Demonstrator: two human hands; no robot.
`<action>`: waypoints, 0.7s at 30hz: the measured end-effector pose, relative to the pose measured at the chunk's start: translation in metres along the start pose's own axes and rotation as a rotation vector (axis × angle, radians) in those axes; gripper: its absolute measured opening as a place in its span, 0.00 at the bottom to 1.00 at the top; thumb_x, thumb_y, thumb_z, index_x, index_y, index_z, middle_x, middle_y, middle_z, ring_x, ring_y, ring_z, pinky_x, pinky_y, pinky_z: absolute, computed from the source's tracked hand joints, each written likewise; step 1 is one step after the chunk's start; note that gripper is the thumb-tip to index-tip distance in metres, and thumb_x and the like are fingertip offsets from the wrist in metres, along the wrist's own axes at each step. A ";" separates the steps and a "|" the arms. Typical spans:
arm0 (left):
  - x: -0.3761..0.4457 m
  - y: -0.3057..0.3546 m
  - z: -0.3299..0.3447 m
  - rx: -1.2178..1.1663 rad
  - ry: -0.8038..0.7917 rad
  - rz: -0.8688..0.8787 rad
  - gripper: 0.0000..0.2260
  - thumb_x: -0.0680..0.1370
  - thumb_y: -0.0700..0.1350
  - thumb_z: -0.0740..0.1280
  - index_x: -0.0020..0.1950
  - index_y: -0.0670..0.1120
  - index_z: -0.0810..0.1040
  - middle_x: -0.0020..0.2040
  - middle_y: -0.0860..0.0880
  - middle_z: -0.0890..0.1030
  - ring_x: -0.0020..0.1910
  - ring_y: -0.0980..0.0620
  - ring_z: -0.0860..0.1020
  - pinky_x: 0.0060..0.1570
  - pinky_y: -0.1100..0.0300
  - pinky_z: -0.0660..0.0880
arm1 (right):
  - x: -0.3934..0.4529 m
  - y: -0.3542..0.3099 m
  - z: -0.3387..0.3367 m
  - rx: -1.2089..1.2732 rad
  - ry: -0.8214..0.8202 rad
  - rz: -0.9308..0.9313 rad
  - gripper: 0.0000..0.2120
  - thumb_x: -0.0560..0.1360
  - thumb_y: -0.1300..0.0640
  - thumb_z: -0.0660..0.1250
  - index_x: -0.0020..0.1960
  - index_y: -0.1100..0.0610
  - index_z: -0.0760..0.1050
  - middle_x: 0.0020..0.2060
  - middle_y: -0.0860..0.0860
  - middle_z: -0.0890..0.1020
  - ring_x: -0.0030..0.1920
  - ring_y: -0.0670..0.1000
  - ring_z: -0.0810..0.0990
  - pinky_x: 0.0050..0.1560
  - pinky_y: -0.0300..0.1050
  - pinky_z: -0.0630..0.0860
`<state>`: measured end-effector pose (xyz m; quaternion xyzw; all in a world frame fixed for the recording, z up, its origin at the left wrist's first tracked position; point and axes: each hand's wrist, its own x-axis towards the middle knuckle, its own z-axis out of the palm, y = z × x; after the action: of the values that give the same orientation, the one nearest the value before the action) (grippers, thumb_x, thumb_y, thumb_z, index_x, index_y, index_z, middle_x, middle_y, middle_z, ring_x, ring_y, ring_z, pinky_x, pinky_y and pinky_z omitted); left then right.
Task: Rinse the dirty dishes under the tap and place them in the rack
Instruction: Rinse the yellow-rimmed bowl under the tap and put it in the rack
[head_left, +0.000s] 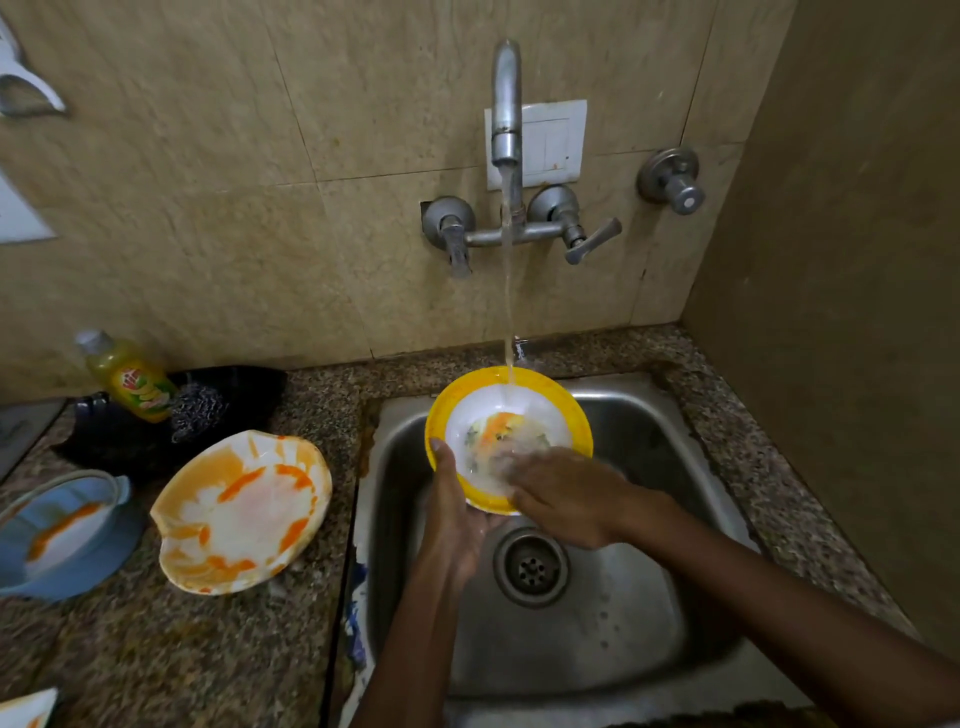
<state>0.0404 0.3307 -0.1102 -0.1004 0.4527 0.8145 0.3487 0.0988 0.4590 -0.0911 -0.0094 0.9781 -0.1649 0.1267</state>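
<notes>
Your left hand (451, 514) grips the yellow bowl (508, 437) over the sink (623, 597), under the tap (506, 104); your right hand (566, 499) rubs inside, fingers flat. On the left counter (156, 649) sit a stained plate (241, 512), a blue bowl (62, 535) and a soap bottle (130, 376).

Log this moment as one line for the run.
rinsing | left hand holds yellow bowl | right hand rubs inside | tap running | over sink
</notes>
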 end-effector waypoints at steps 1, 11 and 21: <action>0.000 0.000 -0.002 -0.023 0.008 0.000 0.24 0.80 0.63 0.52 0.52 0.47 0.78 0.41 0.45 0.86 0.49 0.43 0.81 0.58 0.39 0.74 | -0.001 0.005 -0.001 -0.098 0.043 0.052 0.29 0.80 0.45 0.37 0.77 0.53 0.54 0.77 0.53 0.58 0.77 0.53 0.51 0.75 0.50 0.46; -0.001 0.005 -0.001 -0.032 -0.051 -0.025 0.32 0.79 0.67 0.47 0.57 0.45 0.79 0.47 0.42 0.86 0.43 0.46 0.85 0.38 0.49 0.83 | 0.009 -0.009 -0.010 0.102 -0.061 -0.103 0.20 0.80 0.52 0.50 0.59 0.61 0.75 0.61 0.60 0.75 0.62 0.60 0.72 0.62 0.56 0.68; -0.006 -0.007 0.004 0.089 0.125 -0.053 0.36 0.74 0.71 0.50 0.68 0.47 0.74 0.58 0.42 0.82 0.51 0.45 0.83 0.37 0.47 0.82 | 0.042 -0.007 0.000 0.676 0.067 0.574 0.14 0.79 0.55 0.61 0.55 0.64 0.77 0.49 0.59 0.83 0.45 0.56 0.81 0.45 0.43 0.76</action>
<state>0.0499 0.3337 -0.1098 -0.1477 0.5065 0.7761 0.3453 0.0583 0.4500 -0.0986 0.3099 0.8357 -0.4340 0.1313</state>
